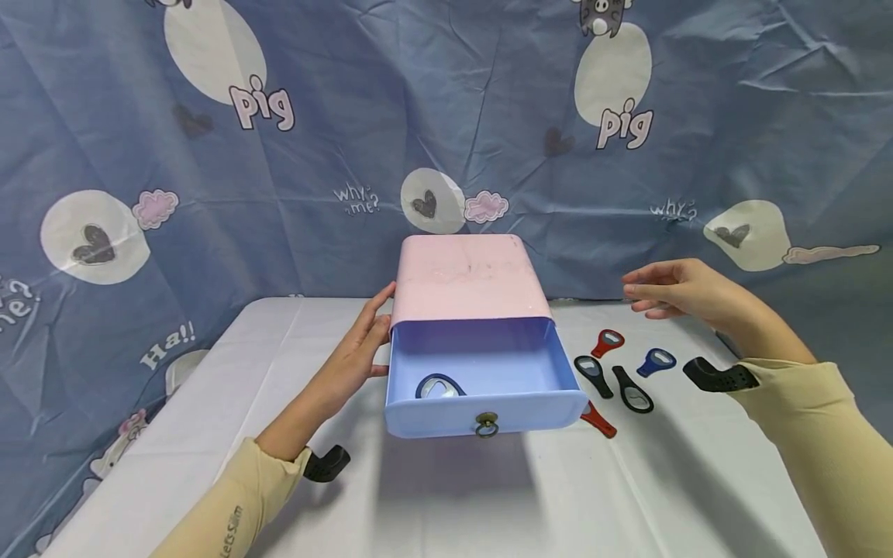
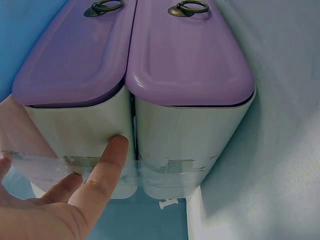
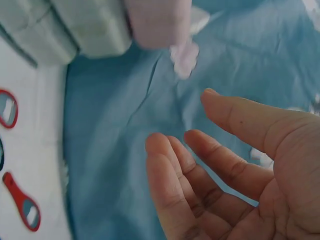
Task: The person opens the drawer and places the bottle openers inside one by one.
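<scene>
A small drawer cabinet with a pink top (image 1: pixel 467 271) stands on the table, its blue top drawer (image 1: pixel 488 422) pulled out. In that drawer lies a dark-rimmed, round-headed piece (image 1: pixel 439 385) with a shiny inset. My left hand (image 1: pixel 356 349) rests on the cabinet's left side with extended fingers; in the left wrist view, a fingertip (image 2: pixel 119 145) touches the pale side wall (image 2: pixel 85 130). My right hand (image 1: pixel 687 291) hovers above the table's right side with loosely bent fingers, nothing in it. Closest below it are a red paddle-shaped, opener-like piece (image 1: pixel 608 342) and a blue one (image 1: pixel 657 361).
Two black pieces of the same shape (image 1: pixel 593 374) and another red one (image 1: pixel 598 420) lie right of the drawer. Two closed purple drawer fronts (image 2: pixel 190 55) with ring pulls show in the left wrist view. A printed blue cloth (image 1: pixel 335 155) hangs behind the table (image 1: pixel 307 325).
</scene>
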The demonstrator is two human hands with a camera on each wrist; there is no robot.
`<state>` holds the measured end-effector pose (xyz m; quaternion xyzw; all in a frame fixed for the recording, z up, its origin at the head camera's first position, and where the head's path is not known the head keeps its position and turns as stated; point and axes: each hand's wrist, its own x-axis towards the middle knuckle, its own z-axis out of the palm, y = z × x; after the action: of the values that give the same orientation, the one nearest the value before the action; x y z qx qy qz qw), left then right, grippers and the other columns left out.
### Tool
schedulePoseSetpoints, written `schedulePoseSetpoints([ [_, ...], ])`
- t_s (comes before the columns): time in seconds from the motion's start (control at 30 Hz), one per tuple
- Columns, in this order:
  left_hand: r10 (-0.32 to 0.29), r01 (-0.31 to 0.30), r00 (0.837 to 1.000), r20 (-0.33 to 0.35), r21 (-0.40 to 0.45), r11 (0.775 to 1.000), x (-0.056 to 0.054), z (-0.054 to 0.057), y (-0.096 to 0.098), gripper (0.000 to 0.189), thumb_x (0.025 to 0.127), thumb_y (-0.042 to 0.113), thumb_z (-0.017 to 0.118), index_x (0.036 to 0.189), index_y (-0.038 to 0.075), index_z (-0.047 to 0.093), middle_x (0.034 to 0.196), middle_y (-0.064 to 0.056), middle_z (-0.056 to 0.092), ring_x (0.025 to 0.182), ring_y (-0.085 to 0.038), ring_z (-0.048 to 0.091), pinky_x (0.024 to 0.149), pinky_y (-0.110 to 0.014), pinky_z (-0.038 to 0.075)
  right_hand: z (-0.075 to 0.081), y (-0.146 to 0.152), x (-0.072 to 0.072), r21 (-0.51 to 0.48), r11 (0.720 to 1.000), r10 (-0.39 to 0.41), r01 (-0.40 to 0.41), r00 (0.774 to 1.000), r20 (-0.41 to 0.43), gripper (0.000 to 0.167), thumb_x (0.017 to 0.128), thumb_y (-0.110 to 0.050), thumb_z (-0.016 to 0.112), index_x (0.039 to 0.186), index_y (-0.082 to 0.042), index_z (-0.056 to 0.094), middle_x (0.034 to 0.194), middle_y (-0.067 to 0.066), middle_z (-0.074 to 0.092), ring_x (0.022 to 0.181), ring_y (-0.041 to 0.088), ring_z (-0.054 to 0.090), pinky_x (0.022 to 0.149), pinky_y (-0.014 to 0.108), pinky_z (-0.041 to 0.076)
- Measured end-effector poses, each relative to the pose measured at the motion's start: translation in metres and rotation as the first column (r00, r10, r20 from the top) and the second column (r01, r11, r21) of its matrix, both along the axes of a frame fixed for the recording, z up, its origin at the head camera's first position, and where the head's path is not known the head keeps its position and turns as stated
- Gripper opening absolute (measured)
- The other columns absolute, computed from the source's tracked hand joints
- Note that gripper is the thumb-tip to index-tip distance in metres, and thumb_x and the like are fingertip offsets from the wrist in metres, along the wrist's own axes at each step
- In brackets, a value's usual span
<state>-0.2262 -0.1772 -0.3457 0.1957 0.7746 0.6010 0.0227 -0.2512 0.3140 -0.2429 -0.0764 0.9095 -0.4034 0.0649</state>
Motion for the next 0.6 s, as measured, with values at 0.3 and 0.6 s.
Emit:
schedulePoseSetpoints([
  [0.3,-0.013,0.012,1.000,0.008,0.012,1.000,0.001,0.000,-0.001,0.055,0.118,0.047,0.032,0.171,0.047,0.016,0.181,-0.007,0.015,0.157,-0.049,0.039,0.103,-0.069,0.056,-0.027,0.039,-0.012,-0.129,0.989,-0.053,0.068,0.992,0.116,0.068,0.110,-0.034,0.065,0.158,0.007,0.040,0.103,-0.023,0.073,0.096,-0.003,0.075,0.087,0.022,0.064],
  [0.6,-0.016,0.016,1.000,0.011,0.017,1.000,0.000,0.000,0.000,0.055,0.118,0.046,0.032,0.171,0.048,0.016,0.181,-0.004,0.012,0.157,-0.049,0.038,0.104,-0.070,0.055,-0.057,0.071,-0.016,-0.329,0.934,-0.060,0.142,0.967,0.249,0.008,0.112,-0.022,0.060,0.116,-0.027,0.066,0.100,-0.015,0.076,0.094,0.000,0.077,0.088,0.022,0.064],
])
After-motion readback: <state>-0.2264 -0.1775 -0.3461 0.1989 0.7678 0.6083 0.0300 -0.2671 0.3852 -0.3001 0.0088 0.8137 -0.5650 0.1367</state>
